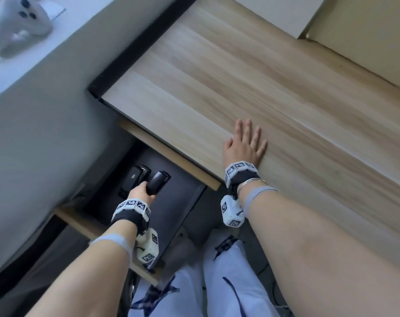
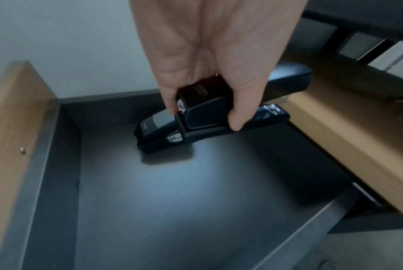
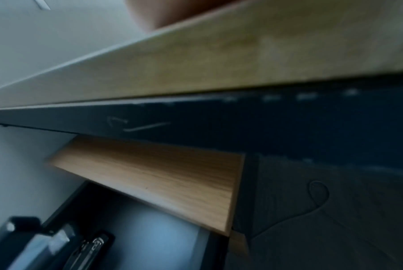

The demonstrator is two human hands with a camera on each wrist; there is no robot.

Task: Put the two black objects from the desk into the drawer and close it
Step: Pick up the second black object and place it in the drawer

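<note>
Two black staplers are down in the open drawer (image 1: 185, 202), and the left hand (image 1: 140, 193) has its thumb and fingers curled round the rear end of one of them. In the left wrist view the thumb (image 2: 170, 95) sits on one side of the held stapler (image 2: 202, 111) and a fingertip (image 2: 238, 117) on the other, pinching the body from above; its front end points toward the drawer's back. The second stapler (image 1: 134, 178) lies just beside the held one, on the side toward the wall (whether the two touch cannot be told). Both sit toward the back of the dark drawer floor, partly under the desk's edge.

The drawer's wooden front panel (image 2: 8, 127) stands pulled well out, and its grey side walls frame the dark floor.

On the desk (image 1: 263, 76) above, the right hand (image 1: 244, 143) lies flat with fingers straight and spread, palm down near the front edge, holding nothing. The right wrist view looks along the desk's underside and is blurred; a metal part of a stapler shows at its lower left.

Beyond the desk's far corner, a pale grey device (image 1: 18, 26) rests on a white surface.
</note>
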